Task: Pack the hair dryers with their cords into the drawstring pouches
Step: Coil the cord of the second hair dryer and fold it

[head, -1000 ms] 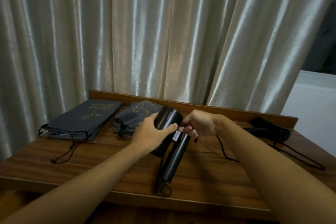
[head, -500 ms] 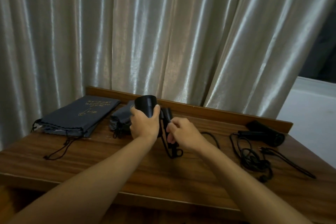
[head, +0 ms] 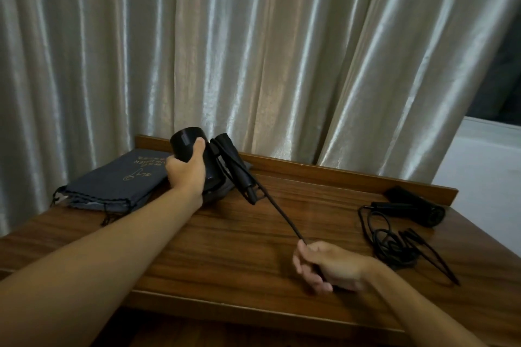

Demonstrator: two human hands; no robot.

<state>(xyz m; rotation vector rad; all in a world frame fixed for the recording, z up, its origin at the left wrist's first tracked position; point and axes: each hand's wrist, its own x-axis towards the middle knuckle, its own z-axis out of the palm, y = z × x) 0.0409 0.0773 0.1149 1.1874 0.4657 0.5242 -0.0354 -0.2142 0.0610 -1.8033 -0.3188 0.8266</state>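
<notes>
My left hand (head: pixel 186 175) grips the barrel of a black folding hair dryer (head: pixel 187 144), lifted above the table at the back left, its handle (head: pixel 236 170) folded down. A black cord (head: pixel 279 213) runs taut from the handle to my right hand (head: pixel 328 266), which holds it near the front of the table. A flat dark grey drawstring pouch (head: pixel 118 180) lies at the back left. A second pouch (head: pixel 222 191) lies mostly hidden behind the dryer and my left hand. Another black hair dryer (head: pixel 411 208) lies at the back right beside its loose cord (head: pixel 394 245).
The wooden table (head: pixel 225 248) has a raised lip along its back edge (head: pixel 338 175). Silvery curtains (head: pixel 253 51) hang close behind it. A white ledge (head: pixel 487 155) stands to the right of the table.
My right hand let go of the dryer handle and pulled the cord out toward the front right. My left hand raised the dryer and moved it slightly back.
</notes>
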